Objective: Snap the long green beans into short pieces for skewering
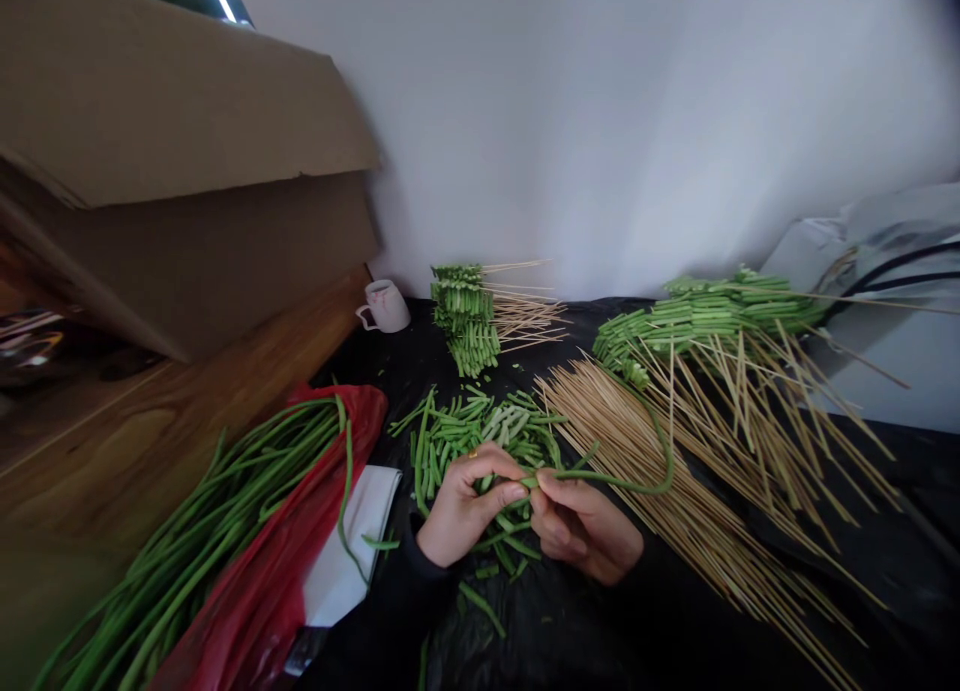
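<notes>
Both hands meet over a heap of cut green bean pieces [457,431] on black plastic sheeting. Between the thumb and fingers of my left hand [476,501] is pinched one end of a long green bean [637,486]. My right hand [585,526] grips the same bean close beside, thumb against fingers. From there the bean runs right and curls up and back over the wooden skewers [675,481]. The short stretch between my fingertips is partly hidden by them. A few loose pieces lie below my hands.
Whole long beans [225,531] lie on a red plastic bag [262,591] at left, beside white paper [356,541]. Skewered bean stacks [469,321] stand at the back, with more skewered beans [712,316] at right. A mug [386,306] and a cardboard box [187,171] are at back left.
</notes>
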`<state>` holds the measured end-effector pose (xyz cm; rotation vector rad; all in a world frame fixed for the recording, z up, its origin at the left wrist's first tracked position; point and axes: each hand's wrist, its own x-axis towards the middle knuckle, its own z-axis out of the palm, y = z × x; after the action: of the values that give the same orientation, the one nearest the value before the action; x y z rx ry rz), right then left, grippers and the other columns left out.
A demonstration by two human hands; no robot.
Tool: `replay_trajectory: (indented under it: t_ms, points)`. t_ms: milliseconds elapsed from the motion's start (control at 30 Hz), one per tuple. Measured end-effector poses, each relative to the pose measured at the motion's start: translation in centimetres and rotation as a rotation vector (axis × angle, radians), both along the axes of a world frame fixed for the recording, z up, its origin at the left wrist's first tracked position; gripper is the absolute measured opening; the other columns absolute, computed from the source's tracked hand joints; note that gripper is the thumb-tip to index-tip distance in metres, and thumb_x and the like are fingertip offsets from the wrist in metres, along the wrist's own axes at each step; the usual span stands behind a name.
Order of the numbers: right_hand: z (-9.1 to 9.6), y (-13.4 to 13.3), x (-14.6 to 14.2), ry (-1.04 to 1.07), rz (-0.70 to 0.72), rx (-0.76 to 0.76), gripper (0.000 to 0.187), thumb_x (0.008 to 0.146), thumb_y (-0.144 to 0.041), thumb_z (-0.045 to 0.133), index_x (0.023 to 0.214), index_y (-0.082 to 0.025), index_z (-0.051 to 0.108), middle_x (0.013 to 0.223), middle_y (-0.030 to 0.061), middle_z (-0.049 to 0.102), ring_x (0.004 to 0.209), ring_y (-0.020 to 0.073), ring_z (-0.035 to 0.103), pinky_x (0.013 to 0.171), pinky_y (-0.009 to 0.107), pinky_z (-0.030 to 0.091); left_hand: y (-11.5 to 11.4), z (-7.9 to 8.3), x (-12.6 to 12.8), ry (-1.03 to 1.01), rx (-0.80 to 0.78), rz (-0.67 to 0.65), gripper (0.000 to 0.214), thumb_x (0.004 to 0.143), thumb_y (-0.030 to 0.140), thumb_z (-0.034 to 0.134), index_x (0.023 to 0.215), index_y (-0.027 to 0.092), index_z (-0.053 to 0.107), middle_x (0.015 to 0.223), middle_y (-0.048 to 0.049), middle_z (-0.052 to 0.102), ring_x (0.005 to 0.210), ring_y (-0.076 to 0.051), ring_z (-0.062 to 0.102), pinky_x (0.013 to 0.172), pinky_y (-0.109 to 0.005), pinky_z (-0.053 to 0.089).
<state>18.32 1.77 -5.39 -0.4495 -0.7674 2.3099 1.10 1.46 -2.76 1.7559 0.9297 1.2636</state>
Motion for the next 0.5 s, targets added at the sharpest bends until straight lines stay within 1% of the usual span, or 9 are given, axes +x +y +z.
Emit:
replay_trajectory:
  t_ms: [133,233,400,500]
  points:
    - [0.10,-0.02,-0.08,0.028,0.055,-0.002,0.039,0.088,-0.048,0.058,0.065,-0.018,0.051,0.036,-0.0096,0.039,0.028,0.0039,0.016,0.032,0.019,0.014,-0.16,-0.13,0.16,0.015,0.042,0.019,0.011,0.080,0.025,0.072,0.081,0.015,0.074,0.075,-0.0057,0.067,0.073,-0.015,0.060,0.070,-0.027,0.046]
    - [0.08,-0.01,-0.11,0.043,0.074,-0.008,0.041,0.089,-0.047,0.057,0.060,-0.018,0.049,0.035,-0.0093,0.037,0.028,0.0040,0.017,0.032,0.019,0.014,-0.23,-0.17,0.18,0.035,0.071,0.031,0.009,0.080,0.024,0.072,0.082,0.015,0.074,0.075,-0.0059,0.068,0.073,-0.015,0.061,0.069,-0.026,0.046]
    - [0.00,-0.04,-0.17,0.042,0.104,-0.055,0.042,0.089,-0.047,0.057,0.060,-0.017,0.050,0.035,-0.0089,0.038,0.029,0.0037,0.018,0.032,0.019,0.013,-0.39,-0.21,0.23,0.072,0.107,0.044,0.008,0.081,0.022,0.071,0.085,0.016,0.075,0.078,-0.0061,0.070,0.075,-0.016,0.063,0.071,-0.026,0.048]
    - [0.15,0.02,-0.31,-0.015,0.066,-0.057,0.042,0.087,-0.050,0.057,0.061,-0.018,0.050,0.036,-0.0091,0.039,0.029,0.0039,0.018,0.032,0.020,0.012,-0.42,-0.38,0.34,0.107,0.117,0.087,0.009,0.082,0.021,0.069,0.088,0.016,0.074,0.079,-0.0053,0.070,0.075,-0.015,0.063,0.072,-0.026,0.048]
